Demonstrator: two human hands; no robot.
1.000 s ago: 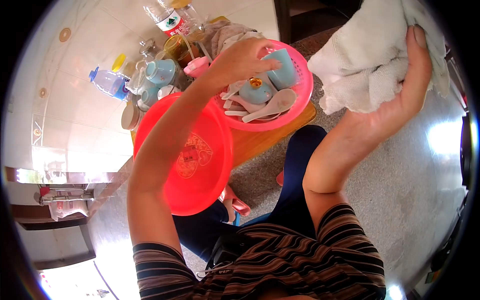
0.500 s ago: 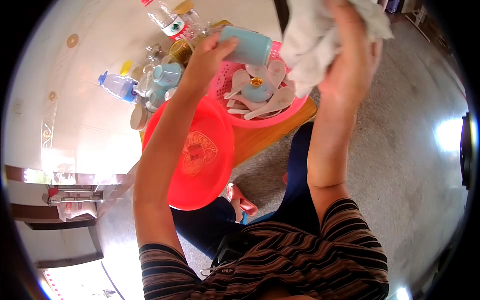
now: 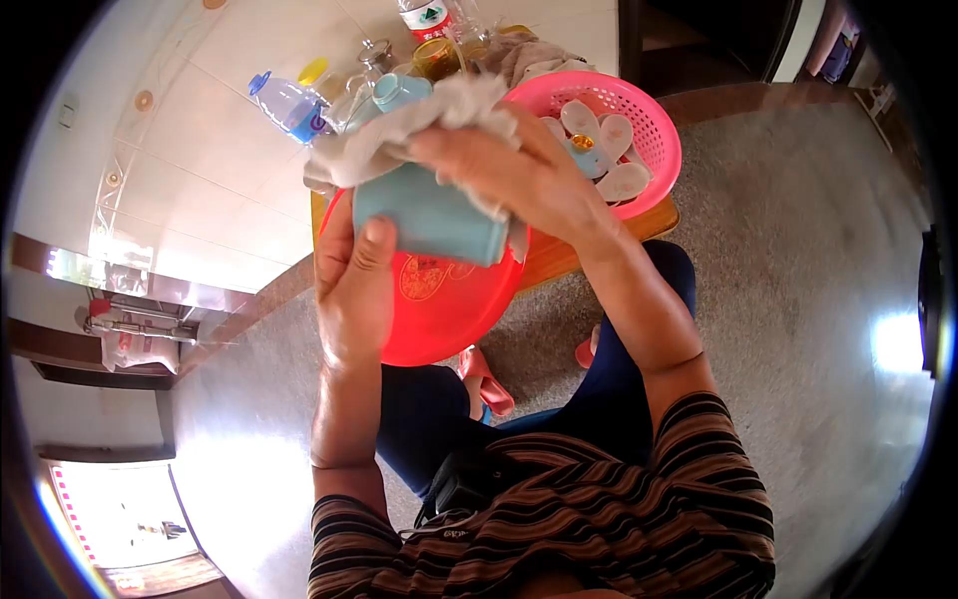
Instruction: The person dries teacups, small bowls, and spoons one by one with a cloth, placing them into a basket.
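"Speckled floor [image 3: 798,299] and tiled wall [image 3: 225,140] fill my feed. What's at the centre?"

"I see a pale blue cup [image 3: 434,220], tilted, held over the red basin [image 3: 449,314]."

"And the hands?"

"Close together, with the cup between them. The left hand [image 3: 357,280] is clamped on the cup, thumb on its side. The right hand [image 3: 529,180] lies across a whitish cloth [image 3: 374,140] against the cup; it's blurred, so I can't tell how its fingers grip."

"Farther out, on my side?"

"I get a pink basket [image 3: 661,120] near the basin, on a wooden table [image 3: 559,262]. White spoons [image 3: 626,183] and a gold-topped blue piece [image 3: 587,160] lie inside. Toward the wall, a blue-capped bottle [image 3: 284,105]."
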